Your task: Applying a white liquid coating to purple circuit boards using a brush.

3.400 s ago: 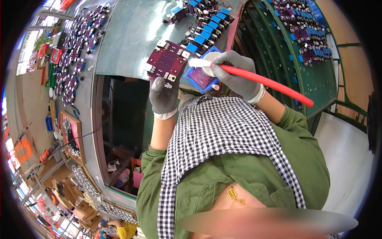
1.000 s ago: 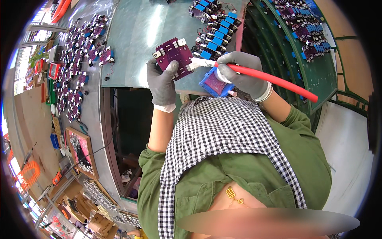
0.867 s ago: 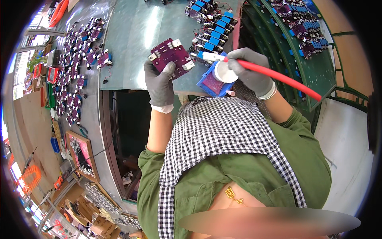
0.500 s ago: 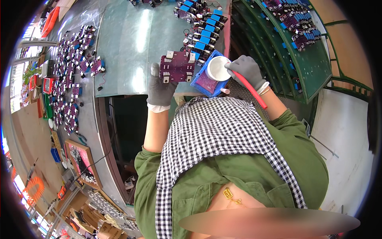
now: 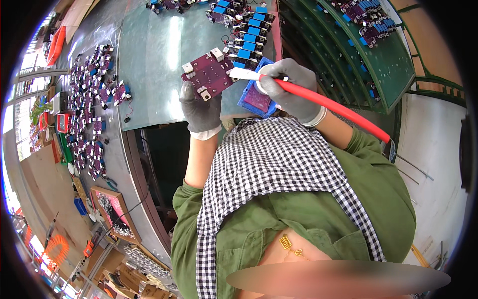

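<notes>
I see finished boards (image 5: 244,30) lined up far on the green mat (image 5: 159,65). My left hand (image 5: 200,107) pinches the purple circuit board (image 5: 209,72); my right hand (image 5: 289,89) grips the red-handled brush (image 5: 318,99), tip at its right edge. Coating appears underway, not complete.

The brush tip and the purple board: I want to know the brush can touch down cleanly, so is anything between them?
Nothing visible. The right hand holds the red-handled brush, whose white tip lies at the edge of the purple circuit board held by the left hand.
</notes>
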Available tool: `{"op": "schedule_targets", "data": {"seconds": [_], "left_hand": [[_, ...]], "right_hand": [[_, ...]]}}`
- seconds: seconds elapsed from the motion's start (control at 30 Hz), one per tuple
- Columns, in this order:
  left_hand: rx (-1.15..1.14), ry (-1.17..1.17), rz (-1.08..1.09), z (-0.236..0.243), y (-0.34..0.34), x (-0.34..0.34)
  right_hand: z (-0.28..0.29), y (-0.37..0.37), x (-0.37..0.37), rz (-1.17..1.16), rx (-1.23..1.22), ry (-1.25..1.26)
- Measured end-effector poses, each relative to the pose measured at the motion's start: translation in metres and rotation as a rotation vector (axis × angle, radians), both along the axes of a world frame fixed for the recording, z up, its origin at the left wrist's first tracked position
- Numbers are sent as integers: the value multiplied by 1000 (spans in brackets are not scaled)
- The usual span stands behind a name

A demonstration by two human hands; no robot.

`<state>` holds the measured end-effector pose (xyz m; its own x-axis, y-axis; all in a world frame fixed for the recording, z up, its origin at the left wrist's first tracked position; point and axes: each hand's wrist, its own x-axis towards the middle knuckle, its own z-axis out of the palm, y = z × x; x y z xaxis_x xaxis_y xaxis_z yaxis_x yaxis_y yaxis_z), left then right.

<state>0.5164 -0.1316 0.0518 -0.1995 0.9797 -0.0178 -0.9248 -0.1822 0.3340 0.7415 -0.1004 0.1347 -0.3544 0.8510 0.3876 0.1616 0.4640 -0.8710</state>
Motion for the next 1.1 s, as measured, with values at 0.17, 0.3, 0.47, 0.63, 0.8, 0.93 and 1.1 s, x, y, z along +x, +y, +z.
{"op": "schedule_targets", "data": {"seconds": [0.17,0.3,0.47,0.63,0.8,0.93,1.1], "left_hand": [[-71,-182,56,15,0,-5],[-37,-32,134,26,-1,-8],[-157,111,189,37,-8,-5],[-141,224,266,5,-11,-13],[-279,-12,364,-91,29,-98],[-616,-126,503,-156,50,-169],[-921,399,467,-138,60,-128]], "right_hand": [[6,2,-8,127,90,-70],[23,0,-29,145,11,7],[32,0,-61,190,177,-63],[28,-5,-59,266,156,-136],[17,-7,-52,128,164,-193],[6,5,-22,-115,11,-99],[-11,34,56,-285,66,-403]]}}
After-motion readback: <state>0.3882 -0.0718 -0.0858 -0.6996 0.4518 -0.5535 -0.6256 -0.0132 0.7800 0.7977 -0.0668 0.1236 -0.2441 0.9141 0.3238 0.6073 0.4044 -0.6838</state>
